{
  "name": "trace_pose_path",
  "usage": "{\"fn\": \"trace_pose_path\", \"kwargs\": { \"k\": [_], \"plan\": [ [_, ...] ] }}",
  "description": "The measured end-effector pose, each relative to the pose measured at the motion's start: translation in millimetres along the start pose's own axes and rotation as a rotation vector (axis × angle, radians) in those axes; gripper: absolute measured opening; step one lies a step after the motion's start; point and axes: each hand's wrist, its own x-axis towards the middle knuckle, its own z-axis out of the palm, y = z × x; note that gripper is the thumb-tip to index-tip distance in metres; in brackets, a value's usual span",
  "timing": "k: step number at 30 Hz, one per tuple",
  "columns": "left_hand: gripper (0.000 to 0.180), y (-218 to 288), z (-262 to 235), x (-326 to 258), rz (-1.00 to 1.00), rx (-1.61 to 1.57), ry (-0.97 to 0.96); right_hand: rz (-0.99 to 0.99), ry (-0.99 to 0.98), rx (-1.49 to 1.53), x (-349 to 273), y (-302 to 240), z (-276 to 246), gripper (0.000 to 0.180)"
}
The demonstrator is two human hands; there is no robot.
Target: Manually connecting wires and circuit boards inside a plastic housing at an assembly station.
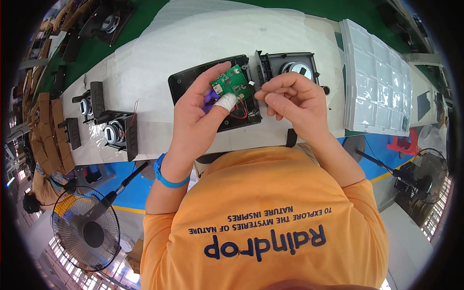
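My left hand [200,104] is closed around the edge of a green circuit board [233,83], its thumb wrapped in white tape. Purple [210,98] shows at its fingers. The board is held above an open black plastic housing [182,81], and red and black wires [240,112] hang below it. Just right of the board, my right hand [295,99] has its thumb and fingertips pinched together; whatever is between them is too small to make out. A small white piece [251,83] shows between board and fingertips. Behind the right hand lies a black housing with a round speaker [298,70].
Several black speaker parts [116,133] stand at the table's left end. White foam sheet [145,67] covers the table [154,142]. Stacked clear plastic trays [377,82] occupy the right end. Fans stand at the lower left [89,232] and right [425,181].
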Motion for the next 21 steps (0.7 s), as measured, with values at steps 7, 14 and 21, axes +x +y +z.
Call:
{"fn": "trace_pose_path", "kwargs": {
  "k": [7,14,21],
  "plan": [
    [0.052,2.8,6.6,-5.7,0.067,0.089,0.020,0.058,0.028,-0.123,-2.8,12.0,7.8,0.022],
    [0.054,-5.7,5.5,-8.7,0.115,0.303,0.043,-0.063,0.062,-0.530,-2.5,15.4,7.4,0.019],
    [0.055,-5.2,12.0,-10.3,0.188,0.365,0.083,-0.309,0.133,-0.673,1.0,23.5,7.8,0.011]
  ]
}}
